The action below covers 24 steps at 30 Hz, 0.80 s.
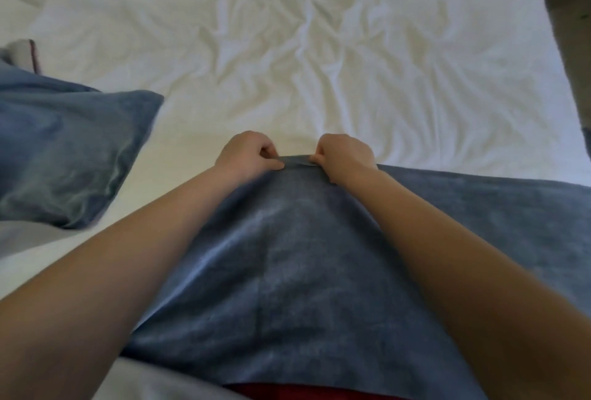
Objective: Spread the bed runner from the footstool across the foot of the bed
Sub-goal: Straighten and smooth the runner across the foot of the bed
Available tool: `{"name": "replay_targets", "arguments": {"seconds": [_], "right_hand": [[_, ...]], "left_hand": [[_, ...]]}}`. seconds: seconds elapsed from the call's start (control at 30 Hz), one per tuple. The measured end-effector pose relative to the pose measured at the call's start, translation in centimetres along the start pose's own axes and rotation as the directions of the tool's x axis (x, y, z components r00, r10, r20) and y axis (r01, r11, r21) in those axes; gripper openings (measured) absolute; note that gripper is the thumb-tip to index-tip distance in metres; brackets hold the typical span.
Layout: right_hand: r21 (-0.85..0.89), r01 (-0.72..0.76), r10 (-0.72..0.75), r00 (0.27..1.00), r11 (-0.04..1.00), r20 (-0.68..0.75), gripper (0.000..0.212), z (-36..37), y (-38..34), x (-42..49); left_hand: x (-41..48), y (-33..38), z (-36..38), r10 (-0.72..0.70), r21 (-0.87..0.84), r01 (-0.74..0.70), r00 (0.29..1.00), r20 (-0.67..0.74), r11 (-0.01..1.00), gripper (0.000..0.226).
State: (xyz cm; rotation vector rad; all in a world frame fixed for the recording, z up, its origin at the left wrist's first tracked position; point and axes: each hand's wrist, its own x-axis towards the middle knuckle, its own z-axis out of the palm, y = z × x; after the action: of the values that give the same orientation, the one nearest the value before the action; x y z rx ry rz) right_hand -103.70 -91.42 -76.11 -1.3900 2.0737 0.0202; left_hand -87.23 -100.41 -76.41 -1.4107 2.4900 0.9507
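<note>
1. Clearly the spreading step is in hand: the blue bed runner (287,255) lies on the bed (287,47), covering its near edge from the middle out to the right side, and its far hem is drawn up into a peak.
2. Both hands work that hem, close together. The left hand (248,153) pinches it between thumb and curled fingers, and the right hand (345,155) grips it the same way, knuckles up.
3. Toward the left edge the bed shows white and uncovered, with a blue cushion (64,156) lying on it (whether more runner is bunched there I cannot tell).
4. Next, I judge, the hands need to part along the hem. They should draw it flat and parallel to the near edge, smoothing the central ridge without rucking the bed beneath.
</note>
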Motion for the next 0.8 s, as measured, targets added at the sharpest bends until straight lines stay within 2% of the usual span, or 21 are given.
{"name": "replay_targets", "arguments": {"seconds": [0.1,0.17,0.27,0.37,0.43,0.5,0.57,0.63,0.7,0.8], "right_hand": [[-0.049,-0.041,0.036,0.994,0.998,-0.105,0.021,1.4,0.0,-0.5],[-0.05,-0.07,0.063,0.989,0.996,-0.135,0.02,2.2,-0.3,-0.7],[-0.105,-0.114,0.096,0.983,0.988,-0.157,0.018,2.2,-1.0,-0.6],[-0.16,-0.203,0.176,0.97,0.966,-0.17,0.011,2.6,-2.0,-0.9],[-0.178,-0.273,0.24,0.953,0.945,-0.186,0.006,3.1,-2.9,-1.2],[-0.184,-0.315,0.275,0.938,0.931,-0.213,0.005,3.4,-3.9,-1.3],[-0.186,-0.342,0.292,0.922,0.921,-0.253,0.006,3.6,-4.6,-1.4],[-0.176,-0.358,0.301,0.91,0.917,-0.285,0.006,3.9,-5.0,-1.4],[-0.152,-0.381,0.326,0.898,0.912,-0.294,0.005,4.3,-5.3,-1.5],[-0.105,-0.433,0.381,0.867,0.895,-0.322,0.006,4.7,-5.9,-1.7]], "left_hand": [[-0.4,-0.4,1.0,-0.061,0.046,0.059,0.997,0.047,0.997,0.04],[-1.0,-1.6,0.3,-0.122,-0.024,0.125,0.987,0.103,0.992,0.049],[-2.5,-4.5,-1.7,-0.178,-0.108,0.203,0.963,0.203,0.973,0.034],[-4.7,-6.9,-4.1,-0.189,-0.159,0.254,0.921,0.342,0.954,0.031],[-6.1,-8.2,-5.3,-0.141,-0.164,0.221,0.906,0.398,0.961,0.02],[-6.4,-9.2,-6.0,-0.069,-0.067,0.094,0.949,0.309,0.993,0.011],[-5.6,-9.5,-6.5,0.01,0.178,-0.019,0.999,0.051,0.984,0.008],[-4.6,-9.3,-6.5,0.11,0.384,-0.051,0.985,-0.134,0.922,0.01],[-4.0,-9.4,-5.6,0.141,0.456,-0.056,0.978,-0.153,0.888,0.012],[-4.5,-10.5,-4.5,0.042,0.311,-0.007,0.993,-0.108,0.951,0.021]]}}
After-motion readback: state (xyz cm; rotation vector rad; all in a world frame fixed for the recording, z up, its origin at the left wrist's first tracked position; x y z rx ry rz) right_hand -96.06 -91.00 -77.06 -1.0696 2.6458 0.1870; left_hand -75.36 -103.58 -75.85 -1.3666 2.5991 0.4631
